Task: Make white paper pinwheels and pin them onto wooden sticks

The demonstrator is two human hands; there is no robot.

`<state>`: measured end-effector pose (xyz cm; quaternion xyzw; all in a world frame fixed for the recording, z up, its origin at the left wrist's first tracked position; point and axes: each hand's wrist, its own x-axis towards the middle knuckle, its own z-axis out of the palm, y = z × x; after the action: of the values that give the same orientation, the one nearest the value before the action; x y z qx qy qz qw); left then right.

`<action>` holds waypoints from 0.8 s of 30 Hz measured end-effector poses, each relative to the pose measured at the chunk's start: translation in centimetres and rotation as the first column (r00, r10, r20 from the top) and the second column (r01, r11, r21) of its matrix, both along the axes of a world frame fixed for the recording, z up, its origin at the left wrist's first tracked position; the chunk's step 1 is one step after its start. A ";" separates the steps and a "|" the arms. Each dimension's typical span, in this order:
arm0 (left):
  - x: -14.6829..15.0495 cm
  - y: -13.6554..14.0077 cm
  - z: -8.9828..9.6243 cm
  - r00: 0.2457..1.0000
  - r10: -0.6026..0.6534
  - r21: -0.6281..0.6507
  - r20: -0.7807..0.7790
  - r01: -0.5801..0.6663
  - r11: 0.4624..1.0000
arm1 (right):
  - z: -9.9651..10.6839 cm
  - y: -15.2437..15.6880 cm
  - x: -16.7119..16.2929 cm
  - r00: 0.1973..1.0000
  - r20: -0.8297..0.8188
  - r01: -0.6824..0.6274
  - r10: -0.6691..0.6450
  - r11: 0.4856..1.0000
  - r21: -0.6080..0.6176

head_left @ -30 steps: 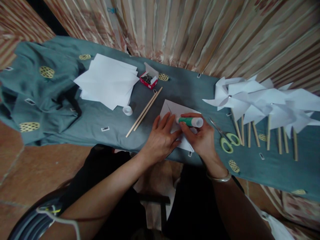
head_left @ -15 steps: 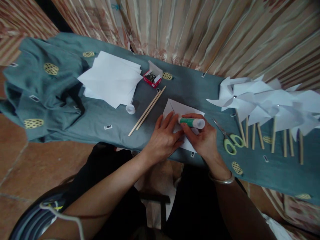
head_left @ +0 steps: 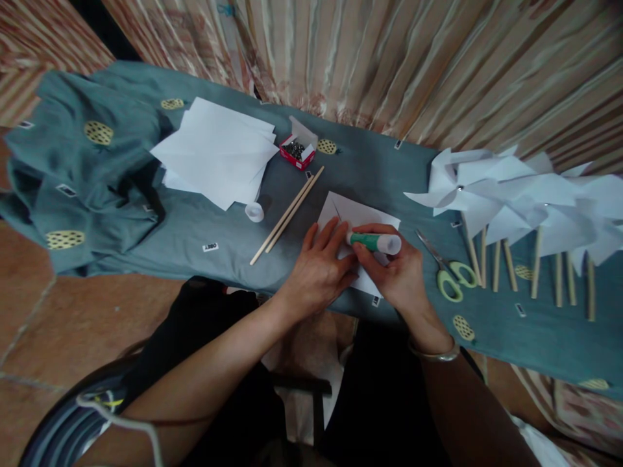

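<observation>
A white paper square (head_left: 366, 209) with a slit near its upper-left corner lies on the cloth in front of me. My left hand (head_left: 321, 264) rests on its left side, fingers stretched out and pressing it down. In my right hand (head_left: 398, 267) is a green and white glue stick (head_left: 372, 242), held nearly level with its tip over the paper by my left fingertips. The tip itself is hidden. Left of the paper lie two wooden sticks (head_left: 293, 217) and a white glue stick cap (head_left: 254, 212).
A stack of white paper (head_left: 214, 152) lies at the left, beside an open red box of small metal pins (head_left: 296, 152). Scissors (head_left: 448, 269) with green handles lie right of my hand. Several paper pinwheels (head_left: 516, 194) on sticks overlap at the right. Bunched cloth (head_left: 111, 181) covers the far left.
My right hand has shifted the glue stick very slightly to the right. My left hand stays on the paper, and the other things lie as before.
</observation>
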<state>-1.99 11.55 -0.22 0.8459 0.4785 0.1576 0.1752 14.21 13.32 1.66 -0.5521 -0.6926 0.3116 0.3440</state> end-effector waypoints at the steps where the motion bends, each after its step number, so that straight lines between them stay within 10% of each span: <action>1: 0.0 0.0 0.0 1.000 0.000 0.001 -0.006 0.000 1.000 | 0.0 0.0 0.0 1.000 -0.002 -0.001 0.001 1.000 -0.001; 24: -0.1 0.1 0.3 1.000 -0.015 -0.004 0.012 0.015 1.000 | 0.0 -0.2 0.9 1.000 -0.018 0.021 -0.021 1.000 0.007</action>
<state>-2.09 11.62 0.07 0.8481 0.4714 0.1606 0.1809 15.11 13.13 1.63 -0.5552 -0.6847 0.3104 0.3557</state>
